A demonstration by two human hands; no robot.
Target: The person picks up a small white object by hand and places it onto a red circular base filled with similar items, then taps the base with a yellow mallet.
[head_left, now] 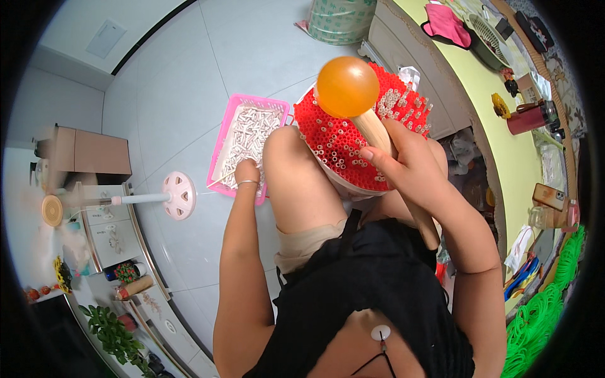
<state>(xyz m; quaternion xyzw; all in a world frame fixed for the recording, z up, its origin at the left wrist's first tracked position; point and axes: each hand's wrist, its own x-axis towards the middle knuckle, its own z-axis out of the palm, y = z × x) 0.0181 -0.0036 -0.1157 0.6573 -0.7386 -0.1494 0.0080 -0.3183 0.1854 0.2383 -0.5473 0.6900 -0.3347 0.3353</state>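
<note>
My right hand is wrapped round the wooden handle of a mallet with a rounded, glossy orange head. The mallet is held up over a white round tub packed with upright red tubes, and many of these have small white tubes standing in them. My left hand is down in a pink basket, its fingers curled and partly hidden. A thin pale stick sticks out from that hand across the basket's rim. Loose short white tubes fill the basket around it.
My knees flank the tub. A yellow-green counter runs along the right, bearing a phone, a dark red bottle and green cord. Left of the basket is a pink-and-white round stand base. A patterned bin stands behind.
</note>
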